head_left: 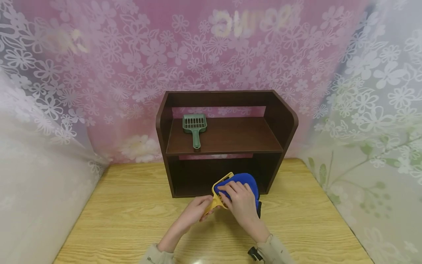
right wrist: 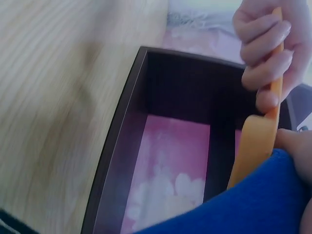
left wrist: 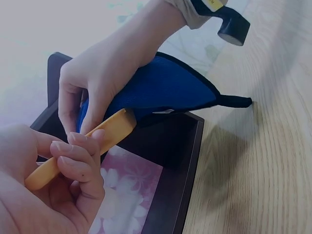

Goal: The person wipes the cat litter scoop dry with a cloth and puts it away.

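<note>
By its handle, my left hand [head_left: 196, 209] grips a yellow slotted litter scoop [head_left: 215, 202], held up over the tabletop before the shelf. My right hand [head_left: 243, 205] pinches a blue cloth [head_left: 249, 180] with black edging and presses it against the scoop's head, covering much of the slots. In the left wrist view, a black strap sticks out from a corner of the blue cloth [left wrist: 170, 85], and the scoop [left wrist: 116, 129] shows edge-on. The right wrist view has the left fingers [right wrist: 265, 46] curled round the handle. Whether the cloth is a mitt, I cannot tell.
A dark brown two-tier shelf [head_left: 237, 134] stands at the back of the wooden table [head_left: 132, 220]. On its upper board, at the left, lies a green slotted scoop [head_left: 196, 138]. Flower-patterned curtains [head_left: 138, 73] close off the back and both sides.
</note>
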The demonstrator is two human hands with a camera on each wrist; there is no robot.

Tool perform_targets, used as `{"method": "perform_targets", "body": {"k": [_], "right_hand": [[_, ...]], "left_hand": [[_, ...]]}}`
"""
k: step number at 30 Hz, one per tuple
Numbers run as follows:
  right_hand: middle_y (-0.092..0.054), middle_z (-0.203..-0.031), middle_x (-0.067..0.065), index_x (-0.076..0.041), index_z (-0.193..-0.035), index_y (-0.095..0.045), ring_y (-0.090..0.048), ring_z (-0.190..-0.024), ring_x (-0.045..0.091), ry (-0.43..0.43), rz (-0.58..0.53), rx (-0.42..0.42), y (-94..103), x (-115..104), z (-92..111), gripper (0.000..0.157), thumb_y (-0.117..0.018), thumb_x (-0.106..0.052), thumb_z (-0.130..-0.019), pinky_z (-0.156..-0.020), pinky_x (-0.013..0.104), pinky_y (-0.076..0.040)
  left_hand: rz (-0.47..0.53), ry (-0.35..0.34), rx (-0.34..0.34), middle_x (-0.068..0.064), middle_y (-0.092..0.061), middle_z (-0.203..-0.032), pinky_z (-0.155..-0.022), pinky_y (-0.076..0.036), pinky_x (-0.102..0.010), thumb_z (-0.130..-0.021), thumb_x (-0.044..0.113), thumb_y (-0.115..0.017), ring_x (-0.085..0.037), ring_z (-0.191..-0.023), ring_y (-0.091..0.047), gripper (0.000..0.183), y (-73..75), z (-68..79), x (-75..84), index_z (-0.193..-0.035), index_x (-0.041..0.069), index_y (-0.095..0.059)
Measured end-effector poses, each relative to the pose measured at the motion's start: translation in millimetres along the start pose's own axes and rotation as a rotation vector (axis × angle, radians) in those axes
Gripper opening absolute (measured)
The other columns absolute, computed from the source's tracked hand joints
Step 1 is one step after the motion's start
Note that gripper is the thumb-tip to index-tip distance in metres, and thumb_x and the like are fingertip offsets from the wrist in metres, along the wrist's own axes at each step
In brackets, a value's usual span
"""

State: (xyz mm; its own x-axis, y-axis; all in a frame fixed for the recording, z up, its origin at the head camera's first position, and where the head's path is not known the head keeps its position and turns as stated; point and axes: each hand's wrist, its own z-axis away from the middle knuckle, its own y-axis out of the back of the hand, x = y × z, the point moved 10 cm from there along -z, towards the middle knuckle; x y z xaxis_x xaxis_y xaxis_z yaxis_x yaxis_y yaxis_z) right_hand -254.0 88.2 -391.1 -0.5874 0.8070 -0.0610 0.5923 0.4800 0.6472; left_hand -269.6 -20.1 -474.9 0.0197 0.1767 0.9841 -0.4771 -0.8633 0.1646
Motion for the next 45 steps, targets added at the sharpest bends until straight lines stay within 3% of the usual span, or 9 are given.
{"method": "perform_targets", "body": {"k": [6,13,18,24,31,35,40,45], "right_hand": [[-0.065,-0.085,-0.004,-0.019,-0.09,-0.069,-0.056,-0.071,0.017,-0.102,0.115,0.074,7.5,29,1,0.019,-0.075,-0.029,-0.075,-0.062,0.032,-0.036],[-0.064,-0.084,-0.002,-0.017,-0.09,-0.069,-0.056,-0.071,0.017,-0.143,0.101,0.081,11.4,42,2,0.015,-0.073,-0.025,-0.078,-0.062,0.032,-0.034],[-0.063,-0.087,-0.003,-0.017,-0.092,-0.069,-0.057,-0.074,0.015,-0.067,0.045,0.011,-1.1,23,5,0.014,-0.071,-0.025,-0.081,-0.066,0.032,-0.034],[-0.063,-0.091,-0.005,-0.019,-0.096,-0.069,-0.057,-0.081,0.013,0.019,-0.038,-0.056,-7.7,0,4,0.015,-0.068,-0.025,-0.082,-0.069,0.031,-0.035],[-0.063,-0.093,-0.008,-0.021,-0.097,-0.069,-0.055,-0.083,0.011,0.025,-0.054,-0.136,-8.5,-3,3,0.014,-0.065,-0.026,-0.085,-0.07,0.03,-0.034],[-0.062,-0.092,-0.01,-0.023,-0.095,-0.069,-0.053,-0.078,0.011,0.065,-0.056,-0.144,-3.9,-5,5,0.012,-0.065,-0.026,-0.085,-0.069,0.031,-0.034],[-0.062,-0.09,-0.011,-0.026,-0.091,-0.069,-0.052,-0.077,0.011,0.125,-0.057,-0.157,0.2,-5,10,0.009,-0.066,-0.024,-0.083,-0.07,0.031,-0.036],[-0.063,-0.089,-0.011,-0.026,-0.087,-0.07,-0.05,-0.078,0.012,0.17,-0.056,-0.175,0.2,-7,12,0.007,-0.067,-0.023,-0.082,-0.069,0.029,-0.035]], "left_hand": [[0.004,0.005,0.015,-0.002,-0.05,-0.07,-0.041,-0.03,-0.018,-0.1,0.034,-0.036,-0.008,-0.048,-0.036,0.038,-3.6,1.4,0.9,-0.102,0.006,-0.062],[-0.022,0.007,0.054,0.0,-0.054,-0.068,-0.04,-0.031,-0.018,-0.099,0.029,-0.038,-0.008,-0.046,-0.037,0.033,-3.6,-1.5,-1.4,-0.104,0.01,-0.064],[-0.091,-0.04,0.072,0.001,-0.055,-0.064,-0.04,-0.033,-0.019,-0.1,0.024,-0.037,-0.007,-0.044,-0.039,0.033,-3.3,-7.6,3.7,-0.092,0.01,-0.066],[-0.088,-0.037,0.109,-0.01,-0.056,-0.065,-0.041,-0.034,-0.019,-0.098,0.024,-0.039,-0.008,-0.044,-0.039,0.032,4.4,-10.5,3.5,-0.083,0.011,-0.064],[-0.061,-0.03,0.109,-0.008,-0.054,-0.065,-0.04,-0.031,-0.019,-0.097,0.023,-0.041,-0.008,-0.044,-0.038,0.03,10.0,-10.5,1.4,-0.083,0.009,-0.064],[-0.017,-0.015,0.097,-0.004,-0.054,-0.065,-0.042,-0.032,-0.019,-0.097,0.023,-0.042,-0.008,-0.045,-0.038,0.03,14.2,-9.9,-2.6,-0.09,0.006,-0.065],[0.016,-0.004,0.106,-0.007,-0.055,-0.067,-0.042,-0.032,-0.019,-0.097,0.024,-0.043,-0.01,-0.047,-0.038,0.031,23.6,-8.2,-4.0,-0.095,0.003,-0.065],[0.008,0.001,0.094,-0.007,-0.053,-0.067,-0.042,-0.031,-0.019,-0.098,0.024,-0.041,-0.01,-0.047,-0.037,0.032,22.6,-7.0,-4.2,-0.095,0.003,-0.065]]}}
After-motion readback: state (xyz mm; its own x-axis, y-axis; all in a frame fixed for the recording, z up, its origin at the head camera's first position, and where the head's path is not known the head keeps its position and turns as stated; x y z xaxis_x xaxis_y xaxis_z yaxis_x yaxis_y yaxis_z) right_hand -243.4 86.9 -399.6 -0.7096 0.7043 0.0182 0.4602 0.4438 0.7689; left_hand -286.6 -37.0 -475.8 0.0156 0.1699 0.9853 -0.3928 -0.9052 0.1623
